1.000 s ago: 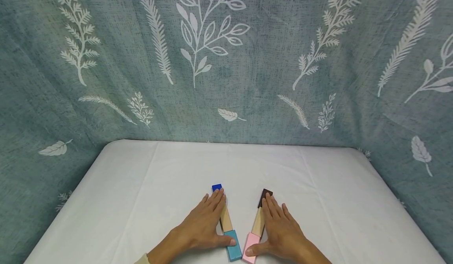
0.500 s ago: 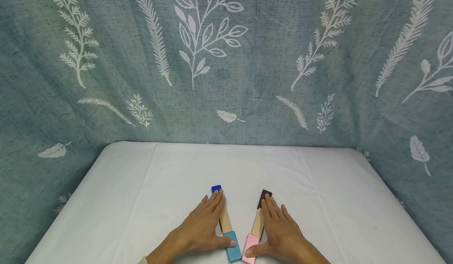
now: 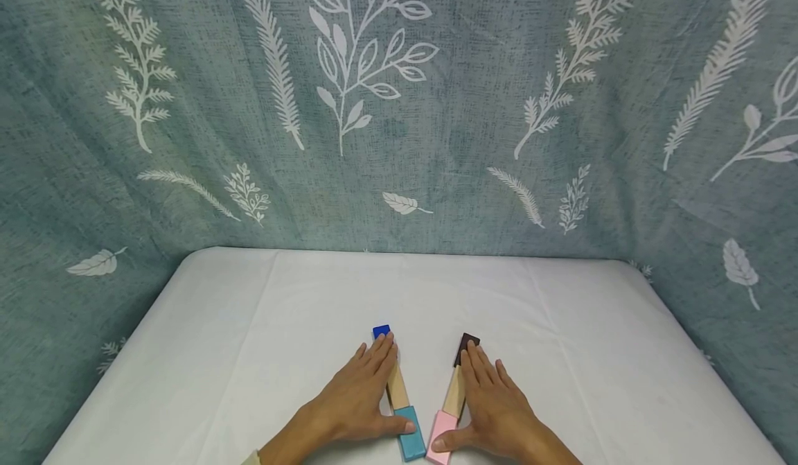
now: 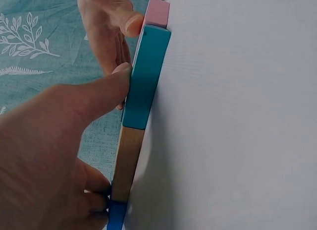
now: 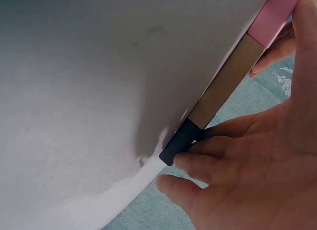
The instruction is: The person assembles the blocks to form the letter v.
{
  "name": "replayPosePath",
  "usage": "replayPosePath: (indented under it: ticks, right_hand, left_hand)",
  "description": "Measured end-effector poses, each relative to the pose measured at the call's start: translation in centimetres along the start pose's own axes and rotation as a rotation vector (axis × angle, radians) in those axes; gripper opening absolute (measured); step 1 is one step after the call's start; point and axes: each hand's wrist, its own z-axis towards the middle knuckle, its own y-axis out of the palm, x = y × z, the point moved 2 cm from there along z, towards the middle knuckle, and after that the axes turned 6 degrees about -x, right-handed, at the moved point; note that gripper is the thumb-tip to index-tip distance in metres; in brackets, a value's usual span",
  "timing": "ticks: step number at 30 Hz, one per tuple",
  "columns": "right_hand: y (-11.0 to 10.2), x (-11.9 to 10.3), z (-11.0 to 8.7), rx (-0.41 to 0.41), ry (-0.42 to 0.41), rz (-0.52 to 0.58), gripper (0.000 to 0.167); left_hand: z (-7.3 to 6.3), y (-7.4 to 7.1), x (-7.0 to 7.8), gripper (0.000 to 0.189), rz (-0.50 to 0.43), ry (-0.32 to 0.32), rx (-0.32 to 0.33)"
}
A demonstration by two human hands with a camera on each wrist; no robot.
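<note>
Two rows of rectangular blocks lie on the table, forming a V whose near ends meet or almost meet. From far to near, the left row has a blue block point(image 3: 381, 329), a plain wooden block point(image 3: 397, 390) and a teal block point(image 3: 411, 445). In the right row are a dark block point(image 3: 469, 341), another plain wooden block point(image 3: 454, 397) and a pink block point(image 3: 443, 422). My left hand point(image 3: 357, 397) rests along the left row, fingers extended at the blue block, thumb on the teal one. My right hand point(image 3: 499, 409) mirrors it, fingertips by the dark block, thumb on the pink.
A white cloth covers the table point(image 3: 299, 299). Behind it and at both sides hangs a green-grey curtain point(image 3: 461, 125) with white leaf prints. The table's far edge runs along the foot of the curtain.
</note>
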Motion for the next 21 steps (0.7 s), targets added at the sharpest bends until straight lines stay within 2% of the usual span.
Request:
replayPosePath:
  ticks: [16, 21]
  right_hand:
    - [-0.12, 0.12, -0.27, -0.004, 0.008, 0.01, 0.148]
    - [-0.47, 0.24, -0.46, 0.004, 0.006, 0.024, 0.147]
  left_hand:
    - [-0.17, 0.19, 0.05, 0.114, 0.0, 0.005, 0.011]
    - [-0.23, -0.11, 0.23, 0.113, -0.003, 0.017, 0.032]
